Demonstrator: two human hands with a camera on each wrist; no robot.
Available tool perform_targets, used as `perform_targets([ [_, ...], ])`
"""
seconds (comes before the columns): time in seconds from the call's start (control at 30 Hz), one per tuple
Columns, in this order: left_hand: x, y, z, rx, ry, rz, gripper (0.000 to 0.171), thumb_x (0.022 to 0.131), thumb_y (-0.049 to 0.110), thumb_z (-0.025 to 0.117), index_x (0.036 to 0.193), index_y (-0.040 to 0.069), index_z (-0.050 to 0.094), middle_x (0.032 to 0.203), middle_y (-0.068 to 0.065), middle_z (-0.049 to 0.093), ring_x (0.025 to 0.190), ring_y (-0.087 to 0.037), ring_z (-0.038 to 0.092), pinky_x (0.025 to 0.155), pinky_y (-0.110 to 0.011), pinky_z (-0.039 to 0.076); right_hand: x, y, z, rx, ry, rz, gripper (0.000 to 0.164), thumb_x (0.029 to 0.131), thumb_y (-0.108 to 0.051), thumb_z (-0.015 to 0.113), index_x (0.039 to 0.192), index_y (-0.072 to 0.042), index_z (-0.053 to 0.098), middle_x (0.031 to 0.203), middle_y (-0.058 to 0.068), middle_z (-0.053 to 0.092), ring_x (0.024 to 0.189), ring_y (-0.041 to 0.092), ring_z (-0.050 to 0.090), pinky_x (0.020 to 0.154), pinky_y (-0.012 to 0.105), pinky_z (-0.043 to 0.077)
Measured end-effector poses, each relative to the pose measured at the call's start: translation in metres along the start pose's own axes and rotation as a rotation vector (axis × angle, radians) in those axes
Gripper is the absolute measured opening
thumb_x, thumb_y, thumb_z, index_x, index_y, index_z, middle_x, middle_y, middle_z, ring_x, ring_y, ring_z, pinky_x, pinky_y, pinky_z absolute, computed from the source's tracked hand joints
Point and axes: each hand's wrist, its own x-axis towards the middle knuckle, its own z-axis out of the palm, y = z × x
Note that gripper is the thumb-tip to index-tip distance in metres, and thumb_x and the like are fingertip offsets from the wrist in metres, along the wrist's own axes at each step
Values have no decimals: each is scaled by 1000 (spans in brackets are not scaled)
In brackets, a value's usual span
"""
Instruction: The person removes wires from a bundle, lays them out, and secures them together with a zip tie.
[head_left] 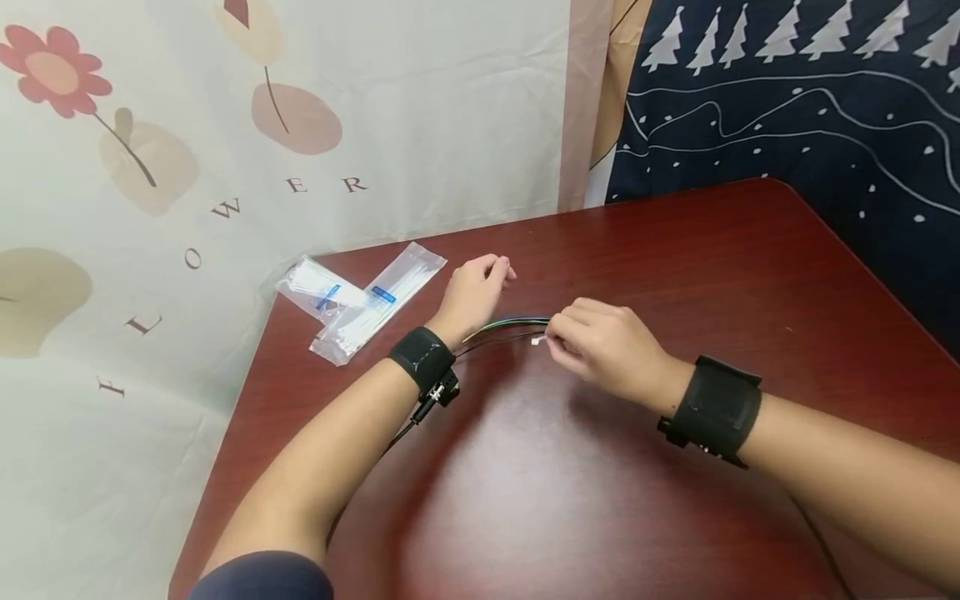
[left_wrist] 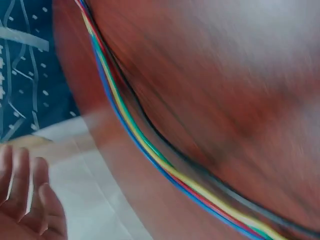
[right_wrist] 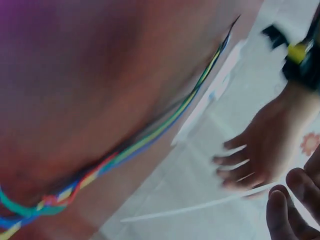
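Note:
A thin white cable tie (right_wrist: 200, 204) is pinched between the thumb and fingers of my right hand (head_left: 603, 346), its tail sticking out toward my left hand in the right wrist view. My left hand (head_left: 474, 292) is raised over the table with loosely bent fingers. Nothing shows in it in the left wrist view, where its fingers (left_wrist: 20, 175) are parted. Below and between both hands runs a bundle of long wires (left_wrist: 190, 181), blue, yellow, green, red and black. One end of the bundle looks looped or twisted together in the right wrist view.
Two clear plastic packets of white cable ties, one packet (head_left: 378, 302) overlapping the other packet (head_left: 318, 287), lie at the back left of the reddish-brown table (head_left: 720, 250). Behind it hang a pale flower-print cloth (head_left: 450, 125) and a dark tree-print cloth (head_left: 787, 117).

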Motion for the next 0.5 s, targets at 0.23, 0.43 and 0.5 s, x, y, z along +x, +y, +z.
perform_targets([
  [0.23, 14, -22, 8, 279, -240, -23, 44, 100, 43, 29, 112, 14, 61, 103, 1, 63, 98, -15, 56, 85, -34, 42, -12, -31, 13, 153, -93, -10, 10, 78, -7, 61, 73, -14, 55, 71, -6, 50, 67, 7, 46, 58, 22, 39],
  [0.43, 16, -22, 18, 369, -383, -35, 55, 99, 48, 28, 128, 9, 53, 120, -4, 58, 113, -18, 51, 95, -34, 38, -22, -37, 26, 217, -145, 22, 15, 76, -6, 63, 70, -16, 54, 65, -7, 46, 61, 3, 40, 59, 20, 40],
  [0.5, 16, -20, 20, 375, -386, -31, 52, 99, 46, 31, 127, 9, 55, 121, -5, 58, 114, -18, 51, 96, -34, 37, -25, -35, 29, 226, -155, 38, 16, 75, -5, 64, 70, -16, 54, 63, -7, 45, 59, 3, 39, 54, 18, 35],
])
